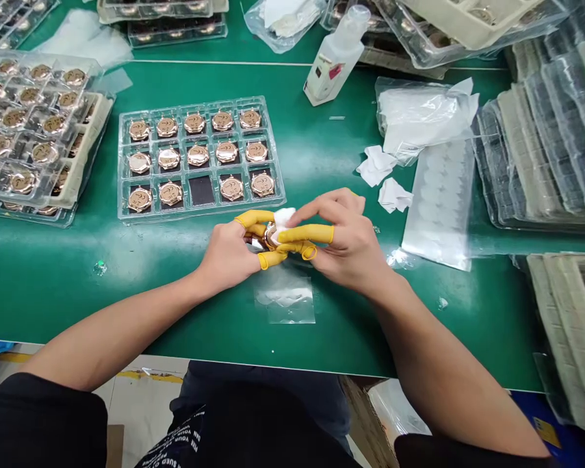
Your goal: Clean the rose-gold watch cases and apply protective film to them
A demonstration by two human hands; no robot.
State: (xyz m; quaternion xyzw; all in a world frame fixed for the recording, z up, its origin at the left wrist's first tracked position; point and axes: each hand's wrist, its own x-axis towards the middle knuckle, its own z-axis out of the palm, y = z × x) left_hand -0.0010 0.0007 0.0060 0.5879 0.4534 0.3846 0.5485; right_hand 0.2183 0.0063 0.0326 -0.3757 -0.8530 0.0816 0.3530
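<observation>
"One small clear bag, noticed first?"

"Yes, saw it flat on the green bench, near the front edge. Just beyond, found the left hand gripping a rose-gold watch case by its rim."

"And the right hand?"

"Saw it bent-fingered, pinching a white wipe against the watch case. Noted yellow finger cots on both hands, and placed the watch case between them, just short of a clear tray."

"Looked into that tray?"

"Did. Counted three rows of similar cases, marked sides up, and saw black lining in the middle pocket of the nearest row."

"Looked right as well?"

"Yes. Met a translucent sheet, then two crumpled scraps, with stacked trays farther right. Beyond the scraps, spotted a bag of white wipes."

"And farthest?"

"Saw a plastic bottle upright, then more filled trays along the far side."
</observation>
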